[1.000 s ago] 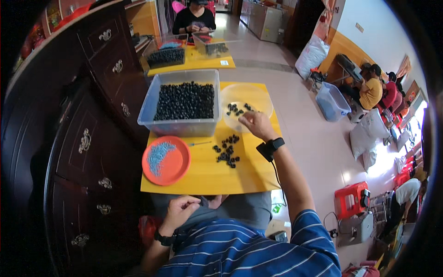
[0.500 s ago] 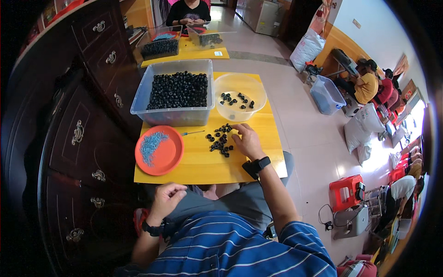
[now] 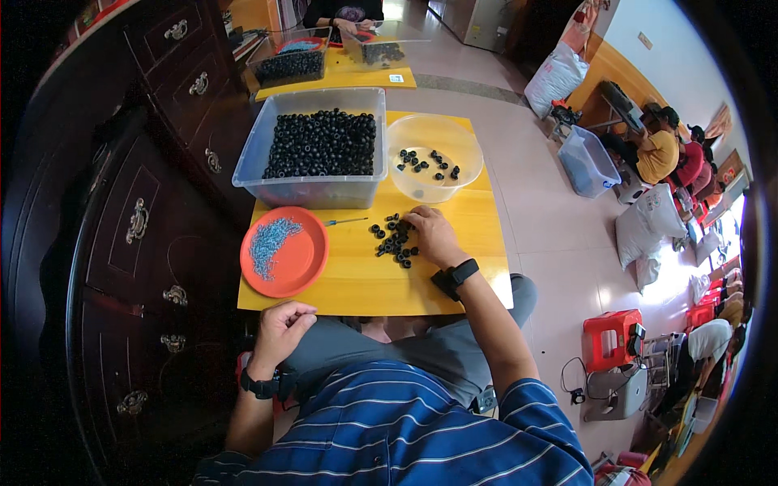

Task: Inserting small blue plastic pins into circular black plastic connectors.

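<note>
My right hand [image 3: 436, 236] reaches over the yellow table, its bent fingers bunched at the right edge of a loose pile of small black ring-shaped parts [image 3: 392, 241]. The fingertips touch the pile, and what lies under them is hidden. By the table's front edge, above my lap, my left hand [image 3: 282, 330] is curled with thumb and forefinger close together; anything inside it is too small or hidden to make out. A red plate [image 3: 306, 263] holds small blue-grey pieces [image 3: 271, 243]. Beside it lies a thin screwdriver [image 3: 347, 221] with a blue handle.
A large clear bin [image 3: 316, 193] full of black parts stands at the back left, next to a round clear tub [image 3: 435, 130] with several more. Dark drawers [image 3: 121, 243] line the left side. Across, a person sits at another yellow table [image 3: 356, 78]; others work at the right.
The view has shifted slightly. My right hand stays at the pile, with its fingers drawn closer together. My left hand has come nearer the table's front edge, still curled.
</note>
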A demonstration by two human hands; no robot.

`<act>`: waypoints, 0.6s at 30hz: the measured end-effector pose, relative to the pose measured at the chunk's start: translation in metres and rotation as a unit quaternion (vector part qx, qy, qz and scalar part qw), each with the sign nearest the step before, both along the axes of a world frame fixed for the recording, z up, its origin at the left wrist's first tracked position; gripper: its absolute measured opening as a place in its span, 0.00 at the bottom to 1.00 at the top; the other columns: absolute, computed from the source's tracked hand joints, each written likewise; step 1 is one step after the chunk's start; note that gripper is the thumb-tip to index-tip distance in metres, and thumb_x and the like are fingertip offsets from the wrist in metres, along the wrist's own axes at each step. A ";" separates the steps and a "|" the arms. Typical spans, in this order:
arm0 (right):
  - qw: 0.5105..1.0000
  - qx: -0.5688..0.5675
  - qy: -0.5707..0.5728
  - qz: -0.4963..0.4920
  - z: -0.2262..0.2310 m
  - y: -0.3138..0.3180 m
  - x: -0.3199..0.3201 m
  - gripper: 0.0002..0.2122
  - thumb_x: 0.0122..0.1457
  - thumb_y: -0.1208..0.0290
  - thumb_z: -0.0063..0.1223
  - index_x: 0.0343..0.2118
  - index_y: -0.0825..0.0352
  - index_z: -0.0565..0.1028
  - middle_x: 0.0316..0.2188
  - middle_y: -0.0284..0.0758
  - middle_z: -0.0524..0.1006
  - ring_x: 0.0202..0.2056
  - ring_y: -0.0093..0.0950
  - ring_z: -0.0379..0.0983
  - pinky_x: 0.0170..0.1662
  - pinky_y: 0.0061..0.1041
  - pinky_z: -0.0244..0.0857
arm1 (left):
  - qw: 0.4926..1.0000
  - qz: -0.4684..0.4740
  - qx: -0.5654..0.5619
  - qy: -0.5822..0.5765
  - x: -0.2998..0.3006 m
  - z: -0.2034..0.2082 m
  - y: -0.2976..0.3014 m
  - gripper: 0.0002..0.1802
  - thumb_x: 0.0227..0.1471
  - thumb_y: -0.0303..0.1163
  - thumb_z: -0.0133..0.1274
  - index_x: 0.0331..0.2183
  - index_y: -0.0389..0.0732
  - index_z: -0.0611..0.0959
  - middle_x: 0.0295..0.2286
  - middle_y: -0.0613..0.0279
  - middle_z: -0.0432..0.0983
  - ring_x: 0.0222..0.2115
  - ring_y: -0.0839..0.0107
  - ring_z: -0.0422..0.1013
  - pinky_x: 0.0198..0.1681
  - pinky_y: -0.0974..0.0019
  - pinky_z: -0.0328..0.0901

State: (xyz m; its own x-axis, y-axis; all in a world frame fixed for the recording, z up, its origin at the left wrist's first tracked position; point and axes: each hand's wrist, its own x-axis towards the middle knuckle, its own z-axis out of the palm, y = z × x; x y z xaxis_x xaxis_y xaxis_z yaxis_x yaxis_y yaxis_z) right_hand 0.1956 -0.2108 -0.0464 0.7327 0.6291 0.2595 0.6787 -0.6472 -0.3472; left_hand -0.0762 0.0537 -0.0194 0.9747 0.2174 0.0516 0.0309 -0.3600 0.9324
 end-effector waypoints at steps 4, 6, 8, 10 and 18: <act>0.999 0.041 0.017 0.020 0.005 -0.002 -0.014 0.21 0.49 0.86 0.50 0.48 0.64 0.77 0.47 0.42 0.76 0.50 0.43 0.72 0.54 0.36 0.68 | 1.000 0.013 0.025 0.001 0.006 0.008 0.014 0.06 0.52 0.23 0.60 0.35 0.32 0.84 0.23 0.67 0.77 0.23 0.82 0.71 0.28 0.75 0.66; 0.995 0.097 0.020 0.006 0.002 -0.007 -0.016 0.21 0.50 0.86 0.50 0.48 0.65 0.77 0.47 0.43 0.76 0.49 0.44 0.72 0.54 0.37 0.68 | 0.998 0.021 0.060 -0.014 0.009 0.011 0.026 0.06 0.52 0.23 0.59 0.35 0.32 0.84 0.22 0.66 0.76 0.22 0.82 0.70 0.27 0.74 0.64; 0.980 0.196 0.023 -0.017 0.004 -0.011 -0.021 0.21 0.51 0.87 0.48 0.49 0.66 0.76 0.47 0.46 0.76 0.46 0.46 0.74 0.51 0.38 0.69 | 0.994 0.023 0.110 -0.012 0.013 0.024 0.036 0.07 0.51 0.23 0.59 0.35 0.33 0.83 0.22 0.63 0.77 0.22 0.79 0.71 0.27 0.73 0.65; 0.973 0.220 0.057 -0.047 0.000 -0.023 -0.022 0.20 0.53 0.87 0.49 0.50 0.66 0.75 0.46 0.45 0.76 0.45 0.44 0.75 0.50 0.36 0.70 | 0.987 0.025 0.158 -0.006 0.021 0.032 0.046 0.08 0.50 0.24 0.60 0.35 0.34 0.84 0.23 0.61 0.78 0.23 0.78 0.72 0.28 0.72 0.66; 0.900 0.335 0.246 -0.135 -0.022 -0.037 -0.035 0.14 0.63 0.79 0.50 0.52 0.70 0.75 0.46 0.34 0.77 0.47 0.23 0.73 0.53 0.24 0.67 | 0.914 0.004 0.406 -0.014 0.054 0.024 0.074 0.09 0.46 0.27 0.61 0.34 0.39 0.84 0.27 0.57 0.78 0.27 0.58 0.77 0.31 0.58 0.70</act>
